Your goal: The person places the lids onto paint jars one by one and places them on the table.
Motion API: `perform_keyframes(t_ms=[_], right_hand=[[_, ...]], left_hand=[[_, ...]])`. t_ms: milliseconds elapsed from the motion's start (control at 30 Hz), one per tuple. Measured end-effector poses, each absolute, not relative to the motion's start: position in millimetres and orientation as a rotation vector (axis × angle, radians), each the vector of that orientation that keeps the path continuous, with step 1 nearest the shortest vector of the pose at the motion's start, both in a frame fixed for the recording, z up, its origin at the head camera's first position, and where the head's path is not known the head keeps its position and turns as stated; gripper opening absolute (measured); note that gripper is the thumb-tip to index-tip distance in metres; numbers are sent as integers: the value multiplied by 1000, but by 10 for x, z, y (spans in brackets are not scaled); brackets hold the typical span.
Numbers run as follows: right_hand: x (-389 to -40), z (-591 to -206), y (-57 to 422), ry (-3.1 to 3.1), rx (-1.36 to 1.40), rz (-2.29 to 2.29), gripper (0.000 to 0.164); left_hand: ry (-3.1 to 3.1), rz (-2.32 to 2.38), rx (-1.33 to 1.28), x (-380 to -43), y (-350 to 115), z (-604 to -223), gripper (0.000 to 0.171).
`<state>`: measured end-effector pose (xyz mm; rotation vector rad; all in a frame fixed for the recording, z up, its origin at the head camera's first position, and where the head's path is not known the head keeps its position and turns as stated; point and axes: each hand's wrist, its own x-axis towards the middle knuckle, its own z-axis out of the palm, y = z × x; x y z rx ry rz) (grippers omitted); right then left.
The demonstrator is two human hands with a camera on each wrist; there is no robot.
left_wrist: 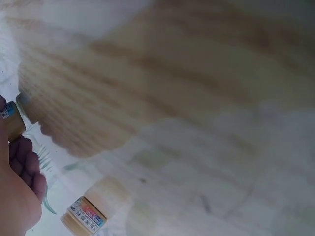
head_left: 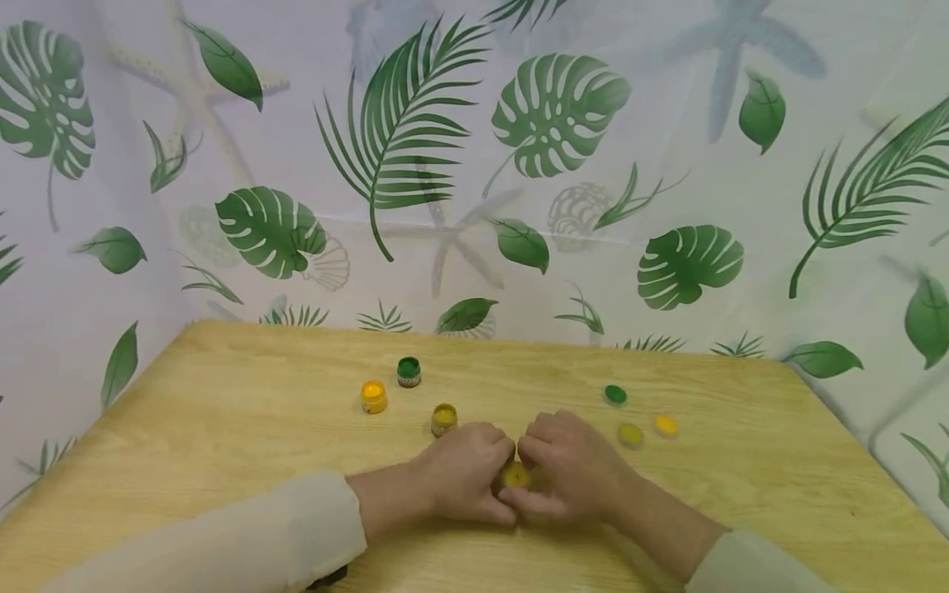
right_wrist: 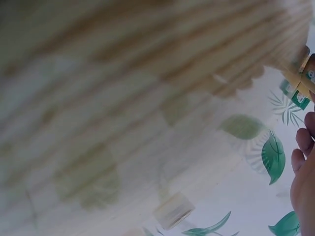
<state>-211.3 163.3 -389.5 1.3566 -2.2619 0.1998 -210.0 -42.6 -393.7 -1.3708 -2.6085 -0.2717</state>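
Observation:
In the head view my left hand [head_left: 467, 473] and right hand [head_left: 574, 471] meet low at the middle of the table. Between them they hold a small paint jar [head_left: 516, 475] with a mustard-yellow top; most of its sides are hidden by the fingers. The left wrist view shows my left hand [left_wrist: 22, 184] at a labelled paint jar [left_wrist: 15, 123]. At the right edge of the right wrist view are my right hand [right_wrist: 306, 157] and part of the held jar [right_wrist: 309, 73]. An uncapped mustard jar [head_left: 444, 419] stands just behind my left hand.
An orange-yellow paint jar [head_left: 374, 397] and a green paint jar [head_left: 409, 371] stand open at the back left. On the right lie a green lid [head_left: 615, 395], an olive lid [head_left: 631, 435] and a yellow lid [head_left: 666, 425]. A leaf-patterned cloth [head_left: 474, 214] hangs behind the wooden table [head_left: 245, 412].

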Motion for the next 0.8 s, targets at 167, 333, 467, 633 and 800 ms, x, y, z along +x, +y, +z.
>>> perform_keyframes(t_ms=[167, 333, 467, 633, 800], right_hand=[[-2132, -3873, 1632, -2193, 1413, 79, 40], [-2140, -3880, 1612, -2167, 1461, 60, 28], [-2137, -3900, 1605, -2206, 1458, 67, 26], [-2147, -3917, 1603, -2202, 1452, 87, 26], [-2157, -3908, 1605, -2175, 1438, 112, 27]], left_hand=[[-2561, -198, -1326, -2097, -433, -3946, 37], [-2580, -195, -1291, -2086, -435, -3957, 35], [-2594, -183, -1275, -2077, -435, -3965, 35], [-2567, -185, -1274, -2077, -427, -3961, 35], [-2530, -187, -1258, -2076, -418, -3958, 37]])
